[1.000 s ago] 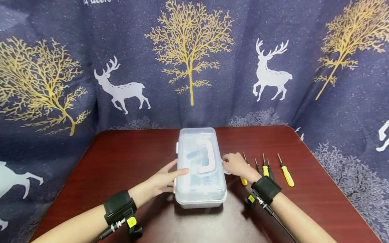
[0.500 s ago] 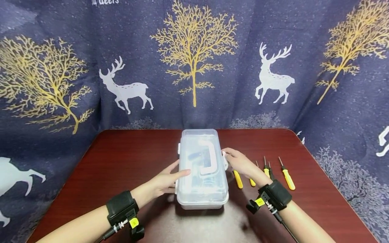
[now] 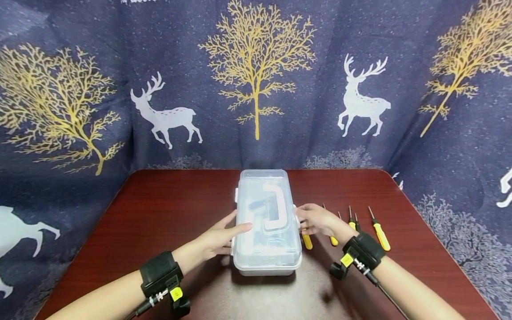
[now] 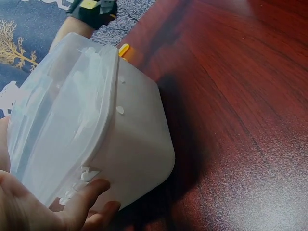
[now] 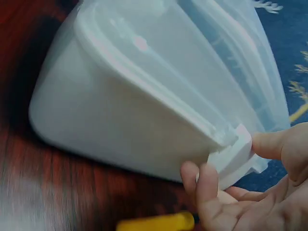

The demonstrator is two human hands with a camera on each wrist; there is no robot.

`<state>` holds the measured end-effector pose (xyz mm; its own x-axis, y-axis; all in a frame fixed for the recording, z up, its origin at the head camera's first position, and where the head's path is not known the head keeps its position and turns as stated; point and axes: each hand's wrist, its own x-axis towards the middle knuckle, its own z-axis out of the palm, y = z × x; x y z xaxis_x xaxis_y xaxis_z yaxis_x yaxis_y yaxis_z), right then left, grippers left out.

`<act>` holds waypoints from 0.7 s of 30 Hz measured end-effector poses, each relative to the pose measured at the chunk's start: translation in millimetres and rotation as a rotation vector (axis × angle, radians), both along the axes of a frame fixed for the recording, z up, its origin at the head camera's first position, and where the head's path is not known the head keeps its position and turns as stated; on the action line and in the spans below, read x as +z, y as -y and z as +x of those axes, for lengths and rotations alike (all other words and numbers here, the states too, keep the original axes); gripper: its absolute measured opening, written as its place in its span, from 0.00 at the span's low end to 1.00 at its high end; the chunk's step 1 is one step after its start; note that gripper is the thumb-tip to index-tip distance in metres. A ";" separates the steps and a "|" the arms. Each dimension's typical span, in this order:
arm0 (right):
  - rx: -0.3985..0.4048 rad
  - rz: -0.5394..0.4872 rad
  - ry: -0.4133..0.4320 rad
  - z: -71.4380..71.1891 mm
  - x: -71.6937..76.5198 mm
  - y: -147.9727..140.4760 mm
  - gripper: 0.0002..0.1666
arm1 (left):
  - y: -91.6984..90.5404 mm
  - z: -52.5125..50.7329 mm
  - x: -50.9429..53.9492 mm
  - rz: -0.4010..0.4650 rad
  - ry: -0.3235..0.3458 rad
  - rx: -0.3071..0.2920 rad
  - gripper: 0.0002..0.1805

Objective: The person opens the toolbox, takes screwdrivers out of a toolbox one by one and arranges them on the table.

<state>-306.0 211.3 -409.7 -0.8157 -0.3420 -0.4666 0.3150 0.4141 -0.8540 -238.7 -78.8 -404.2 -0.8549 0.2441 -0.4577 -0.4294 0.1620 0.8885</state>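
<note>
A plastic storage box (image 3: 264, 262) with a clear lid (image 3: 256, 235) and a white carry handle (image 3: 282, 209) stands on the table, lid down. My left hand (image 3: 218, 235) holds its left side, thumb on the lid and fingers under the rim; in the left wrist view the fingertips (image 4: 98, 187) lie beside a side latch (image 4: 86, 174). At the right side, my right hand (image 3: 320, 218) pinches the white latch (image 5: 232, 156), thumb on its upper part and fingers at its lower part. Whether that latch is fastened cannot be seen. A blurry dark shape shows through the lid.
Several screwdrivers with yellow or black handles lie right of the box, such as a yellow screwdriver (image 3: 382, 237). Another yellow screwdriver (image 5: 156, 223) lies just under my right hand. A patterned curtain (image 3: 168, 129) hangs behind the table (image 3: 172, 195).
My right hand has turned and shifted its fingers at the right latch, which stuck out half a second ago and now lies nearer the box. The left hand keeps its hold.
</note>
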 end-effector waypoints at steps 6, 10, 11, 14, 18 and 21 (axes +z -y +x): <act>0.059 0.012 0.080 -12.6 10.8 -3.6 0.27 | -0.4 -1.2 0.3 -0.011 0.004 -0.004 0.52; 0.053 0.058 0.103 -20.3 15.1 -4.3 0.21 | 0.3 -1.2 -1.0 0.003 0.002 -0.010 0.51; 0.061 0.066 0.100 -21.9 16.5 -4.6 0.20 | 0.6 -1.3 -1.0 0.004 0.001 -0.013 0.51; 0.065 0.089 0.100 -25.7 19.3 -5.1 0.19 | 1.6 -1.6 -1.2 0.006 0.002 -0.017 0.51; 0.075 0.102 0.099 -28.5 21.1 -5.6 0.19 | 2.2 -2.1 -1.8 0.015 0.002 -0.017 0.51; 0.084 0.084 0.098 -29.1 20.3 -5.9 0.19 | 2.4 -2.2 -2.9 0.030 -0.001 -0.016 0.51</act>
<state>-335.1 217.3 -389.4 -0.7351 -0.3640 -0.5720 0.3559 0.5109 -0.7825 -240.9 -81.2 -407.1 -0.8513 0.2708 -0.4495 -0.4264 0.1424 0.8933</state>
